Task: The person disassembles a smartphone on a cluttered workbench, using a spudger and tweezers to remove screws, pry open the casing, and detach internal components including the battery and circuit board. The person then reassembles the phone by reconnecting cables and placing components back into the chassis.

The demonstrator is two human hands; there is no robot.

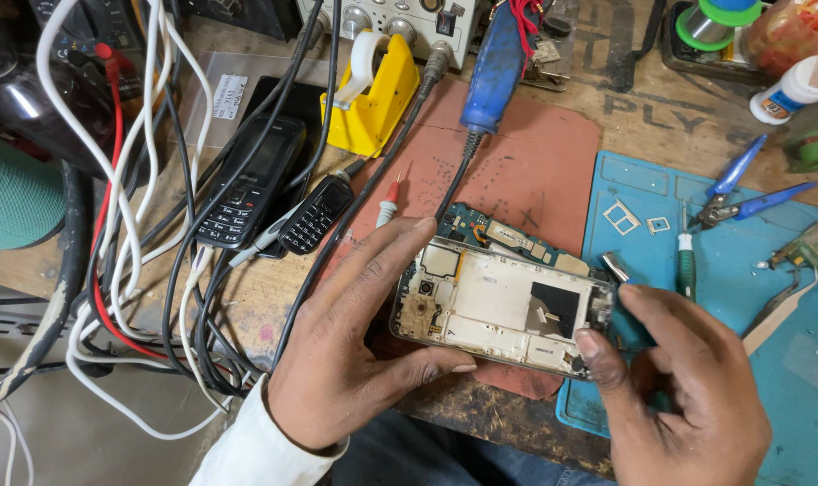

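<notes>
Your left hand (pixel 355 346) wraps the left end of the opened phone chassis (pixel 503 306), fingers curled over its far edge and thumb along the near edge, so the frame is pinned level just above the desk (pixel 670 117) with its bare inner side facing up at you. That grip keeps the camera end steady and leaves the shielded middle uncovered. Your right hand (pixel 683 387) is closed on the right end, thumb pressed on the near corner and forefinger over the far corner, where a small metal piece (pixel 615 266) stands up; whether the fingers pinch that piece or only rest against it cannot be made out.

The chassis hangs over the seam between the reddish mat (pixel 535 162) and the blue work mat (pixel 769 297), near the front edge of the desk. A loose circuit board (pixel 508 236) lies just beyond it, touching or nearly so.

Farther out, a blue soldering handle (pixel 494 67) points down toward the board, its cable running to the near left. On the blue mat lie two small square frames (pixel 632 219), a green-handled screwdriver (pixel 686 265), blue-handled pliers (pixel 742 193) and tweezers (pixel 778 306), all within reach of your right hand. To the left, two keypad phones (pixel 247 184) rest among a tangle of cables (pixel 148 234). A yellow holder (pixel 373 99) far left carries a roll of white tape. At the far right a clear container (pixel 791 31) holds orange bits, too blurred to name.
</notes>
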